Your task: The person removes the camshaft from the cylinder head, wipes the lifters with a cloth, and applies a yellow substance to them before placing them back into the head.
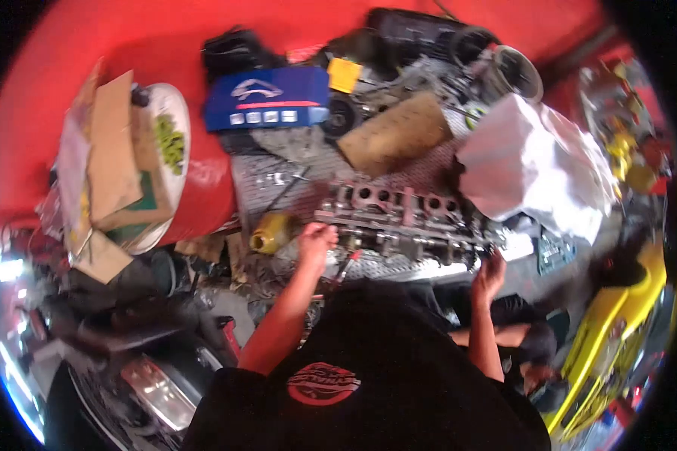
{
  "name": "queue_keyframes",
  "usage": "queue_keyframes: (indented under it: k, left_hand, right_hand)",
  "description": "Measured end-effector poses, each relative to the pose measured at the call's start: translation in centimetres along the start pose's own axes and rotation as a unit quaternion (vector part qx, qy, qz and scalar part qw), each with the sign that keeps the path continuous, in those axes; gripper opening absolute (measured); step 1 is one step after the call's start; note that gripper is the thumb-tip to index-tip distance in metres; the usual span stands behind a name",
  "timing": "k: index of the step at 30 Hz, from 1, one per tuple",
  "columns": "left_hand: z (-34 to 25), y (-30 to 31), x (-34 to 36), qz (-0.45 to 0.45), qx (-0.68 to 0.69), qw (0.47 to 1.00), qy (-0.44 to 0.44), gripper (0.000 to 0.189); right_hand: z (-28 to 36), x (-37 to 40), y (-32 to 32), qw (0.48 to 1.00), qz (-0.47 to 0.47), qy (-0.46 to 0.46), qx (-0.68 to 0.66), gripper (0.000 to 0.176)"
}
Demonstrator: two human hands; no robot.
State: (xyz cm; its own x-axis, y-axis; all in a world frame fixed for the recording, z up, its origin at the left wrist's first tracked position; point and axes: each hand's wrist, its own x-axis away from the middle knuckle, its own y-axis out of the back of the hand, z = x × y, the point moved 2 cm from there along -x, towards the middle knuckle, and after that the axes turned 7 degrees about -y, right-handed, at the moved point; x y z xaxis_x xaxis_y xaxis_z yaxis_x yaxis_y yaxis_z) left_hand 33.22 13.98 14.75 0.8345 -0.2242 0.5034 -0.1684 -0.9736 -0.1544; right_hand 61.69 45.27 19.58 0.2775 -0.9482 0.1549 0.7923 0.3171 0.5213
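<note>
A long metal engine part (406, 218) with round openings lies across the front of the bench. At its left end is my left hand (318, 239), its fingers curled in against the metal; what they hold is too small to tell. My right hand (490, 272) is at the right end of the part, blurred, with its fingertips touching or close to the metal. A yellow container (272, 233) stands just left of my left hand. A tool with a red piece (347, 263) lies below the part.
Behind are a blue box (267, 98), a brown cardboard piece (395, 134) and a white bag (538, 161). At left, cardboard (115, 143) rests by a white oval tray (180, 128). A person (538, 342) is low at the right, near a yellow object (605, 331).
</note>
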Motion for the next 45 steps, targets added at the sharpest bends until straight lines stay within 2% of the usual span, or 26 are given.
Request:
queue_keyframes:
  k: [2,4,7,10,11,14,15,18,20,22,23,27,29,30,31,32,33,34,35,36,38,40,41,42,44,45]
  left_hand:
    - [0.0,-0.2,-0.2,-0.01,-0.027,1.0,0.004,0.015]
    - [-1.0,-0.9,0.2,-0.041,-0.048,0.998,0.022,0.009]
    - [-0.9,-0.4,0.4,-0.012,-0.039,0.999,0.02,0.009]
    - [-1.1,0.3,1.6,0.003,-0.009,1.0,0.026,0.008]
    - [-1.5,0.2,2.2,-0.003,-0.025,0.999,0.031,0.007]
    - [-1.5,0.7,3.1,-0.013,-0.02,1.0,0.02,0.007]
    - [-2.0,0.6,3.5,-0.003,0.017,1.0,0.017,0.008]
    - [-4.6,0.6,5.1,0.017,-0.018,1.0,0.011,0.009]
    - [-6.2,1.3,6.3,0.028,-0.01,0.999,-0.017,0.01]
    - [-9.5,1.2,7.8,-0.012,-0.021,1.0,-0.013,0.01]
    - [-10.9,1.3,8.4,-0.037,0.012,0.999,-0.028,0.01]
    - [-17.6,1.9,8.8,-0.121,-0.053,0.981,-0.142,0.01]
    - [-21.3,2.5,7.2,-0.147,-0.079,0.964,-0.208,0.011]
    - [-23.2,2.6,6.2,-0.157,-0.105,0.953,-0.235,0.011]
    - [-25.5,2.2,5.2,-0.172,-0.128,0.946,-0.244,0.012]
    - [-27.6,1.8,3.8,-0.188,-0.151,0.937,-0.255,0.013]
    - [-29.1,1.7,1.7,-0.168,-0.14,0.934,-0.282,0.013]
    - [-30.6,1.3,-0.5,-0.149,-0.129,0.93,-0.31,0.013]
    - [-31.9,0.4,-2.7,-0.153,-0.142,0.927,-0.31,0.014]
    - [-33.3,-0.5,-5.1,-0.158,-0.155,0.924,-0.312,0.016]
    - [-34.6,-1.7,-11.6,-0.182,-0.265,0.865,-0.385,0.021]
    - [-35.3,-3.8,-17.6,-0.168,-0.311,0.85,-0.39,0.026]
    - [-35.0,-5.0,-20.6,-0.162,-0.344,0.844,-0.379,0.026]
    - [-35.1,-6.6,-23.1,-0.156,-0.374,0.835,-0.371,0.027]
    - [-35.7,-10.6,-25.8,-0.131,-0.471,0.787,-0.375,0.028]
    - [-35.4,-12.2,-28.2,-0.105,-0.492,0.793,-0.342,0.03]
  right_hand:
    - [-0.6,-0.1,-0.6,0.996,-0.04,0.06,-0.053,0.037]
    - [-1.0,-0.4,-0.2,0.99,-0.056,0.116,0.049,0.032]
    - [-1.4,-0.2,0.3,0.985,-0.071,0.106,0.118,0.029]
    - [-0.6,2.0,1.0,0.985,-0.067,0.122,0.105,0.025]
    - [0.2,2.4,1.4,0.97,-0.068,0.155,0.176,0.021]
    - [1.4,3.3,1.7,0.991,-0.053,0.096,0.075,0.021]
    - [1.4,3.3,2.4,0.986,-0.048,0.108,0.12,0.024]
    - [1.5,3.3,4.1,0.978,-0.073,0.139,0.136,0.025]
    - [5.0,3.8,4.6,0.992,-0.046,0.109,0.031,0.024]
    - [8.8,4.3,4.4,0.992,-0.044,0.115,-0.008,0.016]
    - [9.7,4.2,4.8,0.983,-0.044,0.162,0.07,0.015]
    - [13.5,3.6,2.2,0.994,-0.003,0.112,-0.019,0.019]
    - [16.7,2.7,-1.6,0.983,0.036,0.127,-0.13,0.022]
    - [17.4,1.8,-3.3,0.984,0.062,0.103,-0.129,0.023]
    - [16.1,0.0,-5.2,0.986,0.056,0.129,-0.085,0.02]
    - [16.6,-1.3,-7.5,0.97,0.103,0.158,-0.154,0.019]
    - [19.4,-1.5,-9.3,0.98,0.091,0.125,-0.122,0.02]
    - [19.4,-2.8,-11.6,0.978,0.081,0.14,-0.131,0.02]
    - [19.4,-3.9,-13.6,0.985,0.083,0.093,-0.12,0.019]
    - [17.3,-6.0,-16.1,0.985,0.066,0.112,-0.111,0.019]
    - [17.8,-7.4,-19.2,0.99,0.048,0.073,-0.107,0.021]
    - [16.4,-9.2,-21.6,0.996,0.039,0.068,-0.034,0.02]
    - [16.7,-9.1,-22.2,0.993,0.044,0.058,-0.092,0.019]
    - [16.1,-9.4,-23.3,0.98,0.079,-0.08,-0.167,0.018]
    - [16.0,-9.5,-24.5,0.962,0.051,-0.171,-0.207,0.019]
    - [13.2,-10.7,-25.7,0.977,0.023,-0.152,-0.146,0.02]
